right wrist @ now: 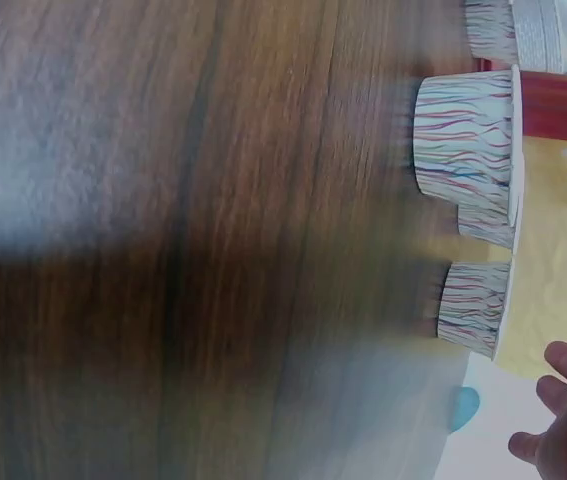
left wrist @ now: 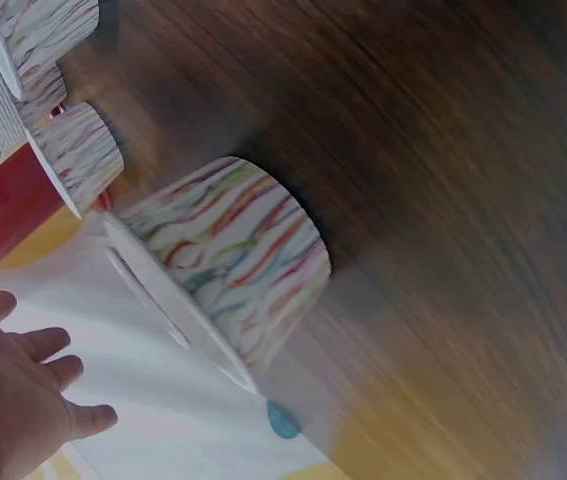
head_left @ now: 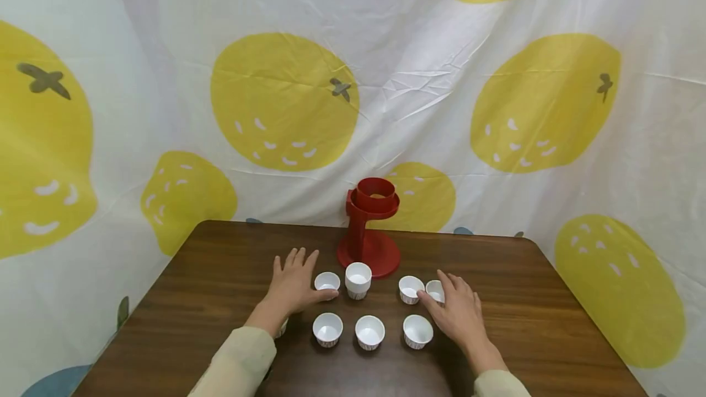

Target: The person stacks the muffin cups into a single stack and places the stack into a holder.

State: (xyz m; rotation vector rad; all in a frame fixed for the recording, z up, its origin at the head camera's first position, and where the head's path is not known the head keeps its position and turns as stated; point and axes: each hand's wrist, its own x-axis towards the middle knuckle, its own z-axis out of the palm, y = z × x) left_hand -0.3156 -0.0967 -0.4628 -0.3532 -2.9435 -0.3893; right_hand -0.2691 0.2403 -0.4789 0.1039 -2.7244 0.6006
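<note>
The left hand (head_left: pixel 290 285) has its fingers spread and holds nothing, its thumb by a white paper cup (head_left: pixel 328 282); whether they touch is unclear. The right hand (head_left: pixel 456 311), empty with fingers extended, partly hides another cup (head_left: pixel 435 290). Between the hands stand a stacked pair of cups (head_left: pixel 358 290) and a front row of cups (head_left: pixel 370 332). Behind, a red stand (head_left: pixel 377 253) rests on the wooden table (head_left: pixel 551 323), before a lemon-print cloth (head_left: pixel 408 78).
</note>
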